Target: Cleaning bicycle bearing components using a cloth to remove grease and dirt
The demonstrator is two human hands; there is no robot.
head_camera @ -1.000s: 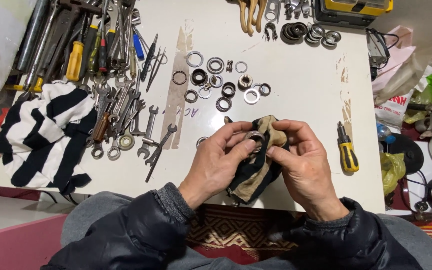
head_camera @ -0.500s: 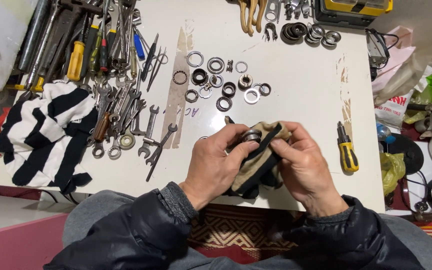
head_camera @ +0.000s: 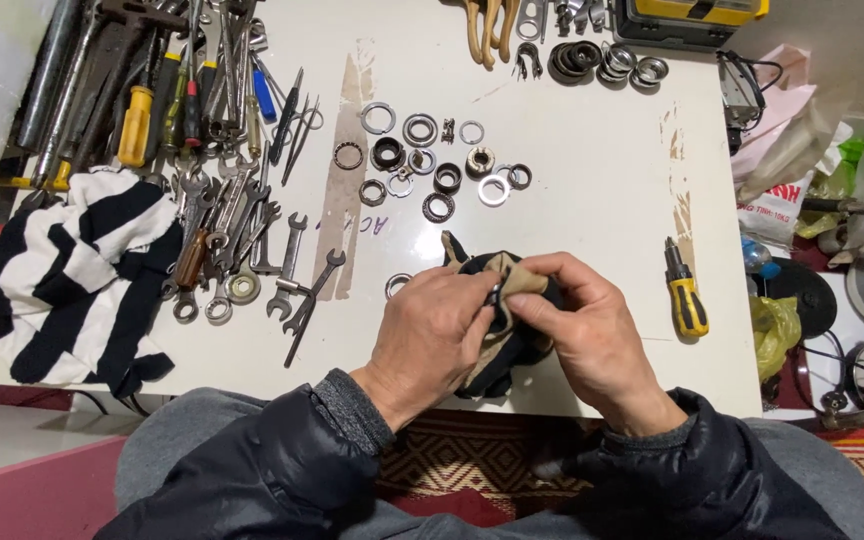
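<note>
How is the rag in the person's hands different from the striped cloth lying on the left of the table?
The rag is tan and black, bunched up and gripped between the left hand and the right hand; the striped cloth is black and white and no hand touches it. The rag looks much smaller than the striped cloth, which sprawls by the wrenches. Both are soft, crumpled fabric on the white table.

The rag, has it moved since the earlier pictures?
Yes. The rag now lies bunched further under both hands, its top edge slightly nearer the rings on the table.
</note>
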